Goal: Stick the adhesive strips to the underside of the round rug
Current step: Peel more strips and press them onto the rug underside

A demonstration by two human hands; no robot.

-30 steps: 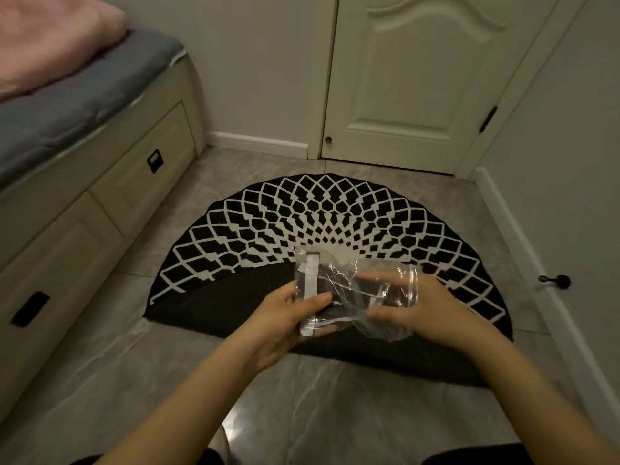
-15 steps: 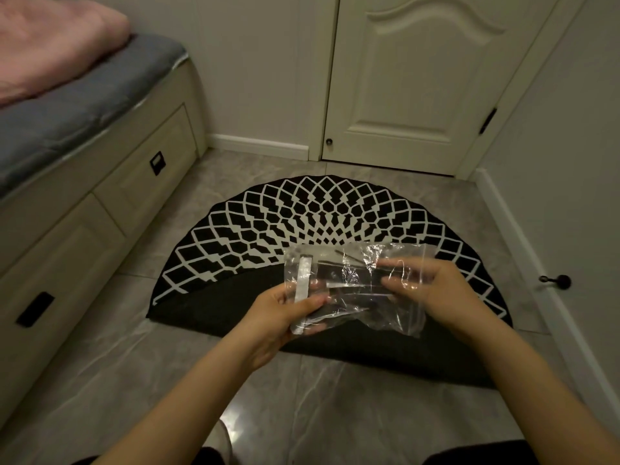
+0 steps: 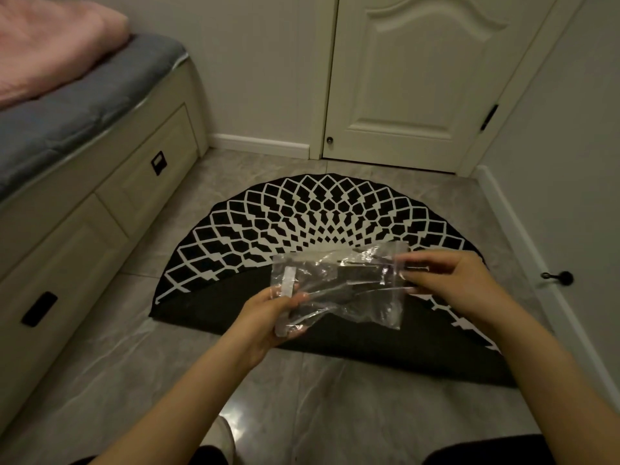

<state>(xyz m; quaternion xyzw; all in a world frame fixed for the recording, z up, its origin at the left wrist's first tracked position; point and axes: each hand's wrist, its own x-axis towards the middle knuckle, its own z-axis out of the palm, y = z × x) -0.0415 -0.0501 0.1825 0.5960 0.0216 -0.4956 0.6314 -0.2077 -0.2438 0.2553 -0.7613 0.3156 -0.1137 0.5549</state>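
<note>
My left hand (image 3: 268, 317) grips clear plastic bag (image 3: 339, 290) at its 8 o'clock corner, fingers clamped. My right hand (image 3: 449, 280) pinches bag's 3 o'clock edge. Adhesive strips (image 3: 362, 275) inside bag. Round rug (image 3: 322, 223) folded on floor (image 3: 134, 380), dark underside (image 3: 214, 297) up, at 12 o'clock.

The room is dim and warm-toned, lit softly from above. Pale glare streaks the glossy floor tiles (image 3: 268, 407) and the crinkled plastic bag (image 3: 339, 286). Wide-angle distortion bows the bed frame (image 3: 84, 209) and baseboard (image 3: 536, 250); detail looks slightly soft.
</note>
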